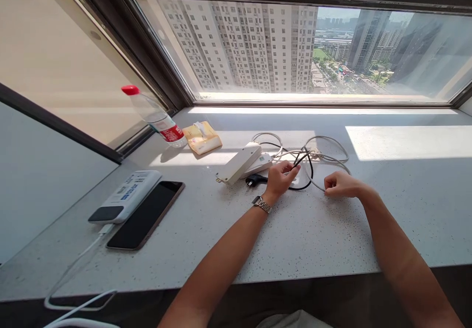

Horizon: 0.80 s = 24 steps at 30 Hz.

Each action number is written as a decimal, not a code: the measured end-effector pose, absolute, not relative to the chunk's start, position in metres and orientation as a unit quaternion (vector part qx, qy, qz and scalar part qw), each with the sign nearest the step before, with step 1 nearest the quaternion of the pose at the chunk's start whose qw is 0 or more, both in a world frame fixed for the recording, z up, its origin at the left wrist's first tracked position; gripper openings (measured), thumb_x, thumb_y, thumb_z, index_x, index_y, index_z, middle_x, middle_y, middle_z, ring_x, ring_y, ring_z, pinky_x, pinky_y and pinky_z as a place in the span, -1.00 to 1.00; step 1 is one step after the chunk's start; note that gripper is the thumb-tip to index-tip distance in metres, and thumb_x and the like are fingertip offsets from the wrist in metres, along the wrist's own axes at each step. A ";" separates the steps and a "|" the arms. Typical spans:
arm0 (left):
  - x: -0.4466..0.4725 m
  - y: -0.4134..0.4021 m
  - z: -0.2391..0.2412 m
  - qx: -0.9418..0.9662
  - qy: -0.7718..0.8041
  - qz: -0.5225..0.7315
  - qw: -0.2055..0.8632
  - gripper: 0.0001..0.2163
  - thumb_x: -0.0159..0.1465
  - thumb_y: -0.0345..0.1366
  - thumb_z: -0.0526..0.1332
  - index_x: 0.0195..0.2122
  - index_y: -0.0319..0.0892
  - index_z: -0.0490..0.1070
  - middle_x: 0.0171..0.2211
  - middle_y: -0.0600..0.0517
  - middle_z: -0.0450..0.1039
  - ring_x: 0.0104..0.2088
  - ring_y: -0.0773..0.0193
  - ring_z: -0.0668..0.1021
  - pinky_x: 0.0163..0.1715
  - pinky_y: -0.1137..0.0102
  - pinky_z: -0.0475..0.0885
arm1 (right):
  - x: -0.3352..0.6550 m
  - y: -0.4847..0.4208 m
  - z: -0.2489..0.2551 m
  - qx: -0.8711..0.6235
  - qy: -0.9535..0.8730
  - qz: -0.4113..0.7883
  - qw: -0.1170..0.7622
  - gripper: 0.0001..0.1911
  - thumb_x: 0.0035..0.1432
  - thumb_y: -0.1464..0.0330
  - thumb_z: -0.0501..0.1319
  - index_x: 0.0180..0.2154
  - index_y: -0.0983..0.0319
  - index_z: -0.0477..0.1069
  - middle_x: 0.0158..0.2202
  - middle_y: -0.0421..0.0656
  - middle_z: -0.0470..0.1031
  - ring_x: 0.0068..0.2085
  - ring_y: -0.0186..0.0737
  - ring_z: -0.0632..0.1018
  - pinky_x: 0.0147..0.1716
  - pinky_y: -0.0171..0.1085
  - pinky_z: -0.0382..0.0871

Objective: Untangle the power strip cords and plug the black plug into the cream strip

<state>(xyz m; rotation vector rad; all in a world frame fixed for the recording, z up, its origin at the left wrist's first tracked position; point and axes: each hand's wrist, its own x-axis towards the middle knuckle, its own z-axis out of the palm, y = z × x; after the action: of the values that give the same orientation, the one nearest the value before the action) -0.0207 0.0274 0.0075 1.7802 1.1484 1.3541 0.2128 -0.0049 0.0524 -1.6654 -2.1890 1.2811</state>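
My left hand [280, 179], with a metal-band watch at the wrist, is closed in a pinch on the black cable [311, 168]. My right hand [341, 184] is curled shut around the light grey cable [314, 183], close to the ledge surface. Between and beyond my hands the two cables cross in loose loops and a tangle. Left of my left hand lie two white power strips, one long [236, 164] and one partly behind it [261, 164]. A black plug [253, 180] rests by my left hand, its pins pointing left.
On the left lie a dark-screened phone [145, 215] and a white power bank [129, 193] with a white charging cable [79, 256]. A red-capped bottle [162, 124] and a yellow tissue pack [202, 138] stand near the window frame [177, 92]. The speckled ledge [295, 239] ends before my body.
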 end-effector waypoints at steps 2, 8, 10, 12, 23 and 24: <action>-0.021 0.027 0.009 0.693 0.426 0.508 0.285 -0.67 0.20 -0.07 0.23 -0.58 -0.17 0.31 -0.60 0.08 0.36 -0.53 0.32 0.43 -0.46 0.41 0.35 | 0.210 -0.005 0.051 -0.549 -0.721 0.420 0.038 -0.87 -0.18 0.34 0.15 -0.63 0.23 0.24 -0.63 -0.32 0.15 -0.55 -0.41 0.16 -0.57 -0.34 -0.04; -0.021 0.027 0.006 0.771 0.385 0.435 0.263 -0.72 0.18 -0.06 0.30 -0.51 -0.17 0.43 -0.42 -0.03 0.51 -0.35 0.21 0.54 -0.31 0.34 0.43 | 0.208 -0.003 0.048 -0.527 -0.718 0.450 0.076 -0.66 -0.07 0.11 0.27 -0.58 0.24 0.32 -0.63 -0.27 0.30 -0.57 -0.39 0.26 -0.58 -0.35 0.05; -0.021 0.028 0.005 0.781 0.389 0.414 0.259 -0.73 0.17 -0.06 0.32 -0.50 -0.17 0.46 -0.35 -0.05 0.53 -0.30 0.19 0.56 -0.28 0.33 0.44 | 0.208 0.000 0.043 -0.531 -0.714 0.439 0.128 -0.60 -0.04 0.04 0.25 -0.56 0.24 0.33 -0.61 -0.24 0.35 -0.57 -0.37 0.31 -0.57 -0.35 0.11; -0.022 0.028 0.004 0.785 0.396 0.405 0.252 -0.74 0.15 -0.07 0.34 -0.49 -0.17 0.49 -0.29 -0.07 0.53 -0.26 0.17 0.57 -0.25 0.31 0.46 | 0.207 0.004 0.034 -0.555 -0.707 0.380 0.219 -0.64 0.01 0.06 0.20 -0.51 0.23 0.36 -0.56 -0.20 0.41 -0.53 -0.32 0.37 -0.53 -0.33 0.20; -0.020 0.028 0.005 0.816 0.410 0.356 0.199 -0.80 0.16 -0.12 0.35 -0.38 -0.17 0.55 -0.18 -0.10 0.53 -0.12 0.11 0.56 -0.10 0.26 0.46 | 0.190 0.039 0.001 -0.654 -0.697 0.084 0.281 -0.49 0.20 0.28 0.08 0.18 0.21 0.35 0.09 0.02 0.44 -0.22 -0.10 0.51 -0.24 -0.19 0.38; -0.022 0.030 0.008 0.821 0.408 0.355 0.183 -0.78 0.14 -0.12 0.37 -0.32 -0.17 0.55 -0.14 -0.11 0.52 -0.07 0.08 0.54 -0.05 0.23 0.44 | 0.189 0.040 0.001 -0.665 -0.692 0.078 0.269 -0.51 0.20 0.28 0.10 0.16 0.21 0.37 0.06 0.02 0.45 -0.19 -0.08 0.51 -0.27 -0.20 0.36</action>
<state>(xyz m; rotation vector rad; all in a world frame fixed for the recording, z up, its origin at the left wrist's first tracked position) -0.0215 0.0303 0.0080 2.3160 1.1518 1.0006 0.1894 0.0398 0.0013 -1.7943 -1.8654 0.2109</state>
